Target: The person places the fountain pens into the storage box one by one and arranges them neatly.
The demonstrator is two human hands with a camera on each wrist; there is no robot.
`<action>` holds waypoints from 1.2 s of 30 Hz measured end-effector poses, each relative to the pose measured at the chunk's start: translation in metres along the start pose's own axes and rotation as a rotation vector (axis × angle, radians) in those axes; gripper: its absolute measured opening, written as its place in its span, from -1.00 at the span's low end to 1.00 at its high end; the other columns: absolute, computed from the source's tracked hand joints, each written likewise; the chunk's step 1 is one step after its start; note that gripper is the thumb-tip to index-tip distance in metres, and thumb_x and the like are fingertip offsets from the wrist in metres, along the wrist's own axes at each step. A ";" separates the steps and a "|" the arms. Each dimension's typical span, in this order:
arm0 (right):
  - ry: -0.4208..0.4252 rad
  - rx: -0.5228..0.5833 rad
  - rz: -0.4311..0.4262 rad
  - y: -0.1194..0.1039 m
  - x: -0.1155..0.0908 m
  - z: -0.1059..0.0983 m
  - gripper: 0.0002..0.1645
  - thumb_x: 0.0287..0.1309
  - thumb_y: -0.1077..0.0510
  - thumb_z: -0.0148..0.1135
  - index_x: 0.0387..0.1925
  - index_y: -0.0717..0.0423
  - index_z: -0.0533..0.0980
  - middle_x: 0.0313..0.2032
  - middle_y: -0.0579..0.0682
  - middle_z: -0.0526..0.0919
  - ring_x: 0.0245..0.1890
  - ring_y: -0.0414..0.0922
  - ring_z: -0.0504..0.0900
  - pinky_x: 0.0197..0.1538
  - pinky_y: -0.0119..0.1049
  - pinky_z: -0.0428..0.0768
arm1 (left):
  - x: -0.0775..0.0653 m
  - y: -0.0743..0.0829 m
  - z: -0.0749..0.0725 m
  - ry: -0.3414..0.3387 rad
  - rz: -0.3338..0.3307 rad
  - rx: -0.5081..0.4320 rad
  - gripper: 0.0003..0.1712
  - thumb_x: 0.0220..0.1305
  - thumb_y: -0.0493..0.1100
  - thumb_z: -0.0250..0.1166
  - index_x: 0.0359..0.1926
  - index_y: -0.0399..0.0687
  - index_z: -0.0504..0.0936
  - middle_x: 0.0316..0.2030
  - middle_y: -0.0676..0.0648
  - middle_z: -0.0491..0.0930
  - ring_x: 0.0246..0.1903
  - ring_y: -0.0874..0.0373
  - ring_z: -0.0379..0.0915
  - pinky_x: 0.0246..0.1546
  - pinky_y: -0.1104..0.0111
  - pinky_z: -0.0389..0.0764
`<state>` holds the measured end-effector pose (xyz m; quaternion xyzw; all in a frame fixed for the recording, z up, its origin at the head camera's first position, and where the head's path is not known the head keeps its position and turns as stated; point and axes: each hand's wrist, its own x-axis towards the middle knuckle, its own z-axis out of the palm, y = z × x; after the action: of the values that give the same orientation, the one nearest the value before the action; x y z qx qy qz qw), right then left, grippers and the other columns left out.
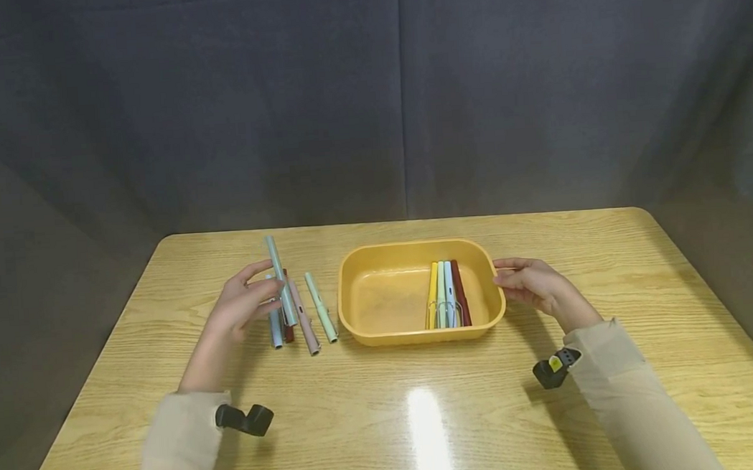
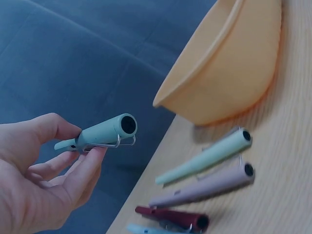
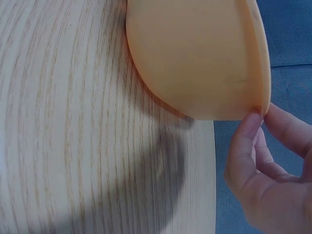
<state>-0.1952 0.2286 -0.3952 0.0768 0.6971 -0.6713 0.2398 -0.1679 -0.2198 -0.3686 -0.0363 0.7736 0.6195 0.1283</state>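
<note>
My left hand [image 1: 246, 300] pinches a teal pen [image 2: 108, 132] between thumb and fingers, its clip end pointing away from the palm in the left wrist view. The pen is raised above several other pens at the left. Those are a pale green pen [image 1: 320, 307], a mauve pen [image 1: 303, 317], a dark red pen [image 2: 173, 218] and a light blue pen [image 1: 274, 320]. At the right end of the yellow tray [image 1: 383, 340], my right hand [image 1: 538, 286] pinches the rim with thumb and fingers.
Inside the tray's right half, a yellow pen [image 1: 432, 295], a pale green pen [image 1: 441, 292], a light blue pen [image 1: 450, 291] and a dark red pen [image 1: 461, 294] lie side by side. A dark curtain [image 1: 401, 104] hangs behind the wooden table [image 1: 336, 424].
</note>
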 end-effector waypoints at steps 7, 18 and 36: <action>-0.003 0.001 -0.005 0.000 0.000 0.001 -0.35 0.23 0.37 0.10 0.30 0.43 0.12 -0.43 -0.25 0.62 -0.37 -0.38 0.63 -0.22 -0.56 0.68 | 0.006 0.008 0.017 -0.022 0.011 -0.032 -0.26 0.30 -0.22 0.11 0.45 -0.14 0.08 0.29 -0.40 0.29 -0.17 0.38 0.57 -0.03 0.54 0.65; -0.002 -0.003 -0.007 0.000 0.001 0.000 -0.31 0.24 0.36 0.10 0.33 0.44 0.09 -0.41 -0.25 0.62 -0.37 -0.37 0.63 -0.22 -0.54 0.69 | 0.017 0.017 0.054 -0.048 -0.036 -0.094 -0.30 0.30 -0.22 0.20 0.42 -0.03 0.18 0.29 -0.29 0.34 0.09 0.02 0.54 0.15 0.27 0.59; 0.007 -0.035 -0.009 0.000 -0.001 0.000 -0.33 0.24 0.33 0.12 0.31 0.44 0.11 -0.40 -0.26 0.60 -0.37 -0.38 0.63 -0.22 -0.56 0.68 | 0.031 0.024 0.109 -0.114 -0.017 -0.250 -0.36 0.28 -0.32 0.21 0.36 -0.07 0.28 0.21 -0.30 0.39 -0.20 0.28 0.57 0.02 0.35 0.67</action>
<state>-0.1950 0.2290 -0.3946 0.0716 0.7099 -0.6598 0.2355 -0.1860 -0.1054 -0.3750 -0.0234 0.6814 0.7111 0.1717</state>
